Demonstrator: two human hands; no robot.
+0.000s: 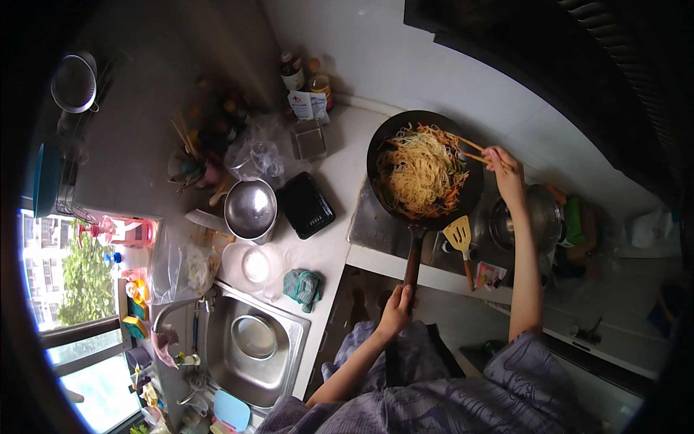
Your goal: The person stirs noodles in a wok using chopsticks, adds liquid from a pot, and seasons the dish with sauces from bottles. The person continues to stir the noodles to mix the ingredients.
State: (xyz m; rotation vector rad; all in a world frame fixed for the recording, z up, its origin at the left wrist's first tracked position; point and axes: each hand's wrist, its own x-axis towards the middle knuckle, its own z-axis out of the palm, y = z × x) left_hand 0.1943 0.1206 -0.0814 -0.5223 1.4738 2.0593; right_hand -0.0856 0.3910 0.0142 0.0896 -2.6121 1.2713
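Observation:
A dark wok (384, 212) stands on the stove, holding pale noodles (420, 176) with strips of carrot and green vegetables around them. My left hand (398, 309) grips the wok's wooden handle (415, 257). In my right hand (501, 163) is a pair of wooden chopsticks (473, 151), whose tips reach into the food at the wok's right side. A slotted spatula (460, 234) with a wooden handle lies on the stove just below the wok's rim, touched by neither hand.
A lidded pot (534, 219) stands right of the wok, near my right forearm. On the left counter are a black tray (306, 206), a steel bowl (250, 209), a clear bowl (249, 268) and a green cloth (303, 288). The sink (293, 347) holds a round metal pan (254, 337).

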